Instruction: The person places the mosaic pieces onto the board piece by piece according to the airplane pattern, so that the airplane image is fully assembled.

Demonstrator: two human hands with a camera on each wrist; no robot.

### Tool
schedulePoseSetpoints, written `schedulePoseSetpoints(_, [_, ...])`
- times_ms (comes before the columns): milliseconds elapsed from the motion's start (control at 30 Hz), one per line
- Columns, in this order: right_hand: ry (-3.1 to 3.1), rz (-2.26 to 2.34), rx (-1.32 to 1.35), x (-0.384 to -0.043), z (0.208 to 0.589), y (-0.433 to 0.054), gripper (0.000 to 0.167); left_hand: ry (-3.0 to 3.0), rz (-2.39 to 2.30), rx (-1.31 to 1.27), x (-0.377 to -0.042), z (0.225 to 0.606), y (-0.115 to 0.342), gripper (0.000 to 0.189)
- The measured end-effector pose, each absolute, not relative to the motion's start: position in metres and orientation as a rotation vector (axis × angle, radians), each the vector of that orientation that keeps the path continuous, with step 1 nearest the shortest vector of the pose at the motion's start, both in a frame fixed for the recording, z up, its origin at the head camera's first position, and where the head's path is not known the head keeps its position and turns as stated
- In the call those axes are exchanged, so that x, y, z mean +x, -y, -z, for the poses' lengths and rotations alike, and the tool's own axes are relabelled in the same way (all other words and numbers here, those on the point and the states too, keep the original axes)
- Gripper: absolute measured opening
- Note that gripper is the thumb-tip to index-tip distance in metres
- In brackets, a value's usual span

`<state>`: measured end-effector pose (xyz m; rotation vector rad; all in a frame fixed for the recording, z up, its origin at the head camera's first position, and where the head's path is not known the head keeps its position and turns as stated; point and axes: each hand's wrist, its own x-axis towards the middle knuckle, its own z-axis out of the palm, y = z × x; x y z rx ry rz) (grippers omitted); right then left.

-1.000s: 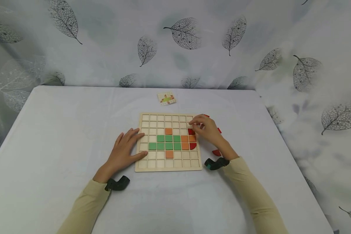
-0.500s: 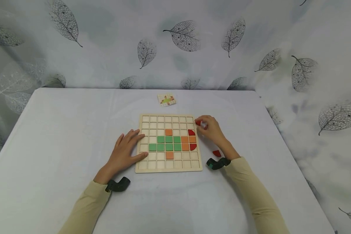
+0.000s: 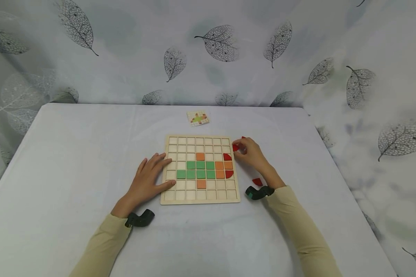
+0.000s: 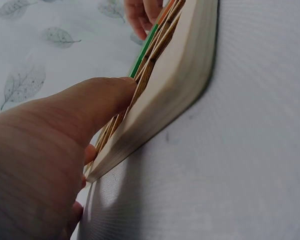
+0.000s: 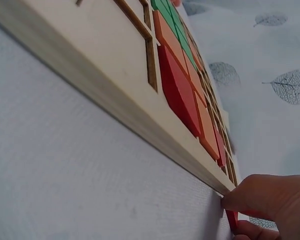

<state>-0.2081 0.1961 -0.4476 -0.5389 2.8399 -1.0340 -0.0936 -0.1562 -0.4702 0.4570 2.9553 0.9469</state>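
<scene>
A wooden grid board [image 3: 203, 201] lies on the table, bearing green squares [image 3: 200, 165], orange squares [image 3: 219, 174] and two red quarter-circle tiles [image 3: 229, 174]. My left hand [image 3: 147, 177] rests with spread fingers on the board's left edge. In the left wrist view the thumb [image 4: 107, 97] lies over the rim. Just off the board's upper right corner, my right hand [image 3: 251, 154] pinches a red tile [image 3: 235, 147] between thumb and fingers. The right wrist view shows that red tile [image 5: 232, 218] beside the board edge, partly covered by the fingers.
Behind the right hand, another red piece [image 3: 243, 137] peeks out. A loose red tile [image 3: 257, 182] lies right of the board, near the right wrist. At the back of the white table [image 3: 90, 134] lies a small pattern card [image 3: 198, 118].
My right hand has drawn back from over the board's upper right cells to just outside its edge, where it now pinches a red tile. The left hand has stayed in place.
</scene>
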Motion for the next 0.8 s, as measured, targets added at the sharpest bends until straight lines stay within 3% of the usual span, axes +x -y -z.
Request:
schedulePoseSetpoints(167, [-2.836,1.003,-0.546,-0.210,0.446,-0.197,0.037,-2.954,-0.949,0.458,-0.094,0.470,0.156,0.073])
schedulePoseSetpoints(600, [-2.767,0.966,-0.494,-0.208,0.438,-0.208,0.021,-2.981,-0.963,0.473,-0.093,0.473,0.154,0.072])
schedulePoseSetpoints(800, [-2.735,0.955,-0.524,-0.207,0.433,-0.213,0.021,-2.987,-0.974,0.477,-0.092,0.473,0.154,0.072])
